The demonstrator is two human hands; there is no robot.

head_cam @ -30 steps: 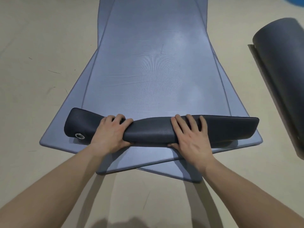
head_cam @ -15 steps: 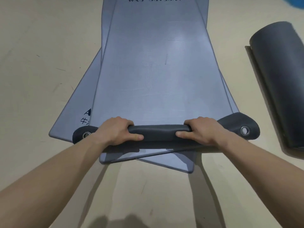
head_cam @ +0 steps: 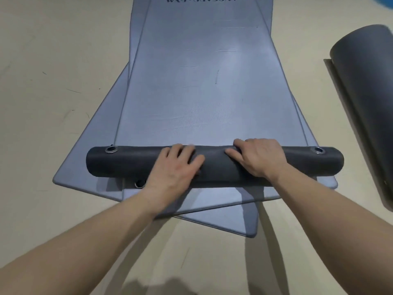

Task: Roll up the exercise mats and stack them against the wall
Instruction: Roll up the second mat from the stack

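Note:
The top grey-blue mat [head_cam: 197, 81] lies flat, running away from me, with dark print at its far end. Its near end is curled into a dark roll [head_cam: 214, 163] lying crosswise, with a metal eyelet near each end. My left hand [head_cam: 174, 167] presses on the roll left of centre, fingers spread over it. My right hand [head_cam: 258, 159] grips the roll right of centre, fingers curled over its far side. Two more flat mats [head_cam: 89, 165] lie fanned out beneath the top one.
A fully rolled dark grey mat [head_cam: 368, 99] lies on the beige floor [head_cam: 53, 81] at the right, running away from me. A bit of something blue [head_cam: 382, 5] shows at the top right corner.
The roll has turned forward and grown thicker and straighter. Both eyelets now sit on top. My hands shifted from gripping a thin fold to pressing on the roll, closer together.

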